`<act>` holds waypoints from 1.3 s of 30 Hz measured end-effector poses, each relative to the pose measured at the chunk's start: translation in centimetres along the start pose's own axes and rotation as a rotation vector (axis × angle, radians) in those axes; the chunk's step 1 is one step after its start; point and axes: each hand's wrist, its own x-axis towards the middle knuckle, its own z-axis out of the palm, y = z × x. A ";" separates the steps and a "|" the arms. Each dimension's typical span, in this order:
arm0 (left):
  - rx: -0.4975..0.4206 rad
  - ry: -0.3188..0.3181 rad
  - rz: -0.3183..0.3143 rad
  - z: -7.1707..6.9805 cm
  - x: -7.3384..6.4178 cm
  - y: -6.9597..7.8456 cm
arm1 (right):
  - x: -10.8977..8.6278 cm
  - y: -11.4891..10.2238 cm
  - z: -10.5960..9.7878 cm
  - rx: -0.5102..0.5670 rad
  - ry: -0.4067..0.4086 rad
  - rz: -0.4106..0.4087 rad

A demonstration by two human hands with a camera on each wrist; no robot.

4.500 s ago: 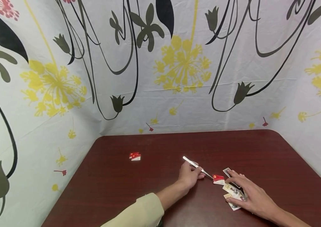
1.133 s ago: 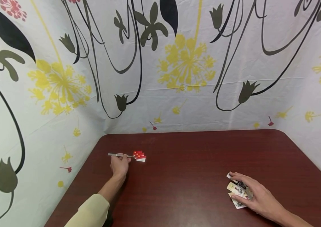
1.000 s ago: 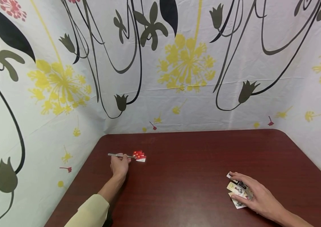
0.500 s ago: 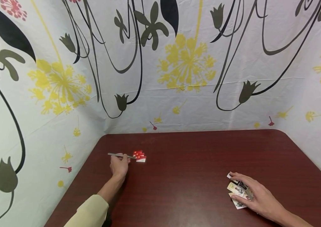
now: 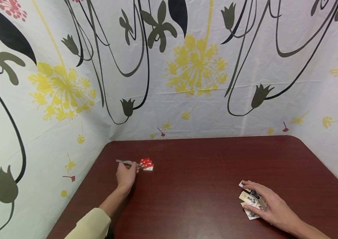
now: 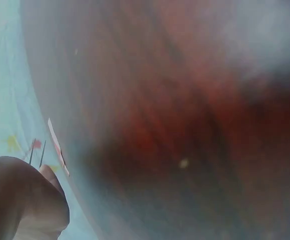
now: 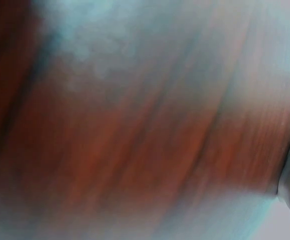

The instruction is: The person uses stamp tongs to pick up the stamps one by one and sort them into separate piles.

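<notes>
In the head view, my left hand point(image 5: 126, 176) pinches slim metal tweezers point(image 5: 124, 162) at the far left of the table. Their tips overlap a small stack of red-and-white cards point(image 5: 148, 168), fanned so that several edges show. The left wrist view shows the two tweezer prongs point(image 6: 43, 154) apart, beyond the left hand point(image 6: 24, 200), with a thin card edge point(image 6: 58, 146) beside them. My right hand point(image 5: 271, 204) rests over several picture cards point(image 5: 248, 198) at the right, thumb and fingers spread across them. The palm hides part of these cards.
The dark red-brown table point(image 5: 186, 199) has rounded far corners. Floral white cloth point(image 5: 157, 109) hangs behind it and along both sides. Bare tabletop lies between the two groups of cards. Both wrist views show mostly blurred tabletop.
Since the earliest frame, the left hand has moved from the right-hand cards to the far-left stack, which has gained a red card. Lately the tweezers have shifted slightly rightward. The right hand stays.
</notes>
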 end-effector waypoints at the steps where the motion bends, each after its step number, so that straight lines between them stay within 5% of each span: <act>1: -0.003 -0.023 0.000 0.1 -0.2 0.1 | 0.0 0.0 -0.1 -0.004 -0.001 0.000; 6: -0.036 -0.088 -0.010 1.0 -1.0 0.2 | 0.0 0.0 -0.3 -0.009 -0.022 0.031; 28: -0.015 -0.084 -0.007 1.6 -1.1 0.1 | 0.0 0.0 -0.2 -0.006 -0.034 0.052; 39: -0.066 -0.110 -0.012 0.9 -0.9 -0.1 | 0.1 0.1 -0.1 -0.012 -0.033 0.042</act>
